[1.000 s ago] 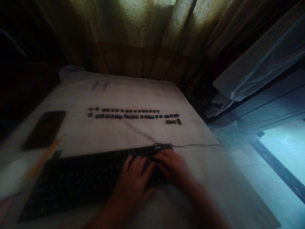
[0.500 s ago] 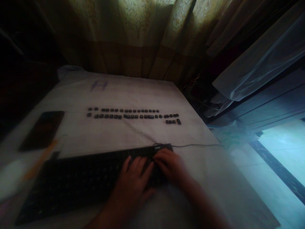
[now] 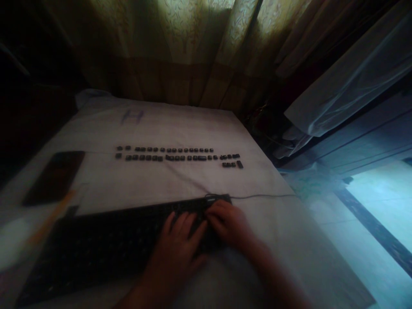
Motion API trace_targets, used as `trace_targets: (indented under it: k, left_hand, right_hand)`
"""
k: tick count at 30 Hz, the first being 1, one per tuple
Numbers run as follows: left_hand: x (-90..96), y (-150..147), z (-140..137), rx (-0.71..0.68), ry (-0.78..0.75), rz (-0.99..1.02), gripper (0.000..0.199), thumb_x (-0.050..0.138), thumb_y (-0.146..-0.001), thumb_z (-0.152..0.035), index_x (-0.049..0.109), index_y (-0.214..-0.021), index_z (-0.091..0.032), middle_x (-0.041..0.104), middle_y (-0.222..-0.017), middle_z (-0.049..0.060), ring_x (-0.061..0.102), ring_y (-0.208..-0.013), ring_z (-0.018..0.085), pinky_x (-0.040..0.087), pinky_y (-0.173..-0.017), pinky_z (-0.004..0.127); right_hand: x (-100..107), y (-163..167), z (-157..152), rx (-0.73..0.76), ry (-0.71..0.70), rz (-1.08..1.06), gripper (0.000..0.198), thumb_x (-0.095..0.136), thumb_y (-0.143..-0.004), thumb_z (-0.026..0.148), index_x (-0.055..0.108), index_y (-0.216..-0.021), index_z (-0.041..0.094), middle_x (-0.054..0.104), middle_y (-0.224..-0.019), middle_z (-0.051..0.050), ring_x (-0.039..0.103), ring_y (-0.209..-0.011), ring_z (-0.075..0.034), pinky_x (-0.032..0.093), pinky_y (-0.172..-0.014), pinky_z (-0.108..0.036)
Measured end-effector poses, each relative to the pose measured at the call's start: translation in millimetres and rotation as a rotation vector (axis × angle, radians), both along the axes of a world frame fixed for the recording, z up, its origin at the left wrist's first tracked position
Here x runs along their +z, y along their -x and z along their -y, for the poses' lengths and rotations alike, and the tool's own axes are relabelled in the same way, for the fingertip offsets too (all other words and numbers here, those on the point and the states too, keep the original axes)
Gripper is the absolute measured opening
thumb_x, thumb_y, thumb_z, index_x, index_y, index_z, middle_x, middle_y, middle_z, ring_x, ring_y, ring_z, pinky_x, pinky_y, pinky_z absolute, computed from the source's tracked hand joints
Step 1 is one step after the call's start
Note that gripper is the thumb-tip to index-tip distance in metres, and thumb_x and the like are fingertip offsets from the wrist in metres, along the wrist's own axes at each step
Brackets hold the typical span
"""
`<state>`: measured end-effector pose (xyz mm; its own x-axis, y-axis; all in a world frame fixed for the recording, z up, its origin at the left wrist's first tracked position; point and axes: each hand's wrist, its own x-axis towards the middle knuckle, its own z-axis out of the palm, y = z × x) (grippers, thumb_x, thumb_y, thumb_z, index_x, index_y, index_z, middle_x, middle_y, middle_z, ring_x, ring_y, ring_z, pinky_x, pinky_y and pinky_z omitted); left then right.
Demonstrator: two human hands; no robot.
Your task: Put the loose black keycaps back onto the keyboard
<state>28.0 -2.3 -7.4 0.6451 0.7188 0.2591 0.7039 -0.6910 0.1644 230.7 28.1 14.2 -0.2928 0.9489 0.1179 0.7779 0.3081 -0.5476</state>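
Observation:
A black keyboard (image 3: 106, 249) lies at a slant on the pale cloth. Over its right part my left hand (image 3: 180, 240) rests palm down, fingers stretched and spread. My right hand (image 3: 230, 221) is closed at the keyboard's upper right end, its fingertips drawn together on the keys. Whatever sits between those fingertips is hidden. Farther back, loose black keycaps (image 3: 148, 157) lie in two long rows, with a few more (image 3: 228, 165) in a short line at the right.
A dark phone (image 3: 54, 178) lies on the cloth-covered table (image 3: 180, 124) at the left. Near it are a blurred orange strip (image 3: 53, 216) and a small dark piece (image 3: 72, 210). A thin cable (image 3: 264, 196) runs right from the keyboard. Curtains (image 3: 186, 56) hang behind.
The view has shifted slightly, so everything sits a little farther left. Both hands stay in almost the same places on the keyboard, and the keycap rows look unchanged.

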Motion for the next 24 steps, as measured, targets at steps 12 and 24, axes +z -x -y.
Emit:
trace_targets:
  k: [12,24]
  left_hand:
    - [1.8,2.1,0.1,-0.024,-0.031,-0.006,0.058,0.069,-0.084,-0.038,0.050,-0.137,-0.024,0.057,-0.133,0.016,0.054,-0.121,0.033,0.039,-0.102,0.059]
    - [-0.4,1.5,-0.1,-0.013,-0.029,0.008,0.055,0.065,-0.087,-0.041,0.051,-0.137,-0.022,0.057,-0.132,0.016,0.053,-0.120,0.033,0.037,-0.103,0.058]
  right_hand:
    - [29.4,7.7,-22.8,-0.022,0.258,0.224,0.016,0.061,-0.081,0.017,0.075,-0.079,0.023,0.075,-0.081,-0.004,0.068,-0.074,-0.020,0.048,-0.068,-0.031]
    - [-0.7,-5.6,-5.8,0.033,0.090,-0.121,0.015,0.062,-0.083,0.011,0.073,-0.086,0.021,0.070,-0.085,-0.003,0.066,-0.081,-0.017,0.051,-0.075,-0.028]
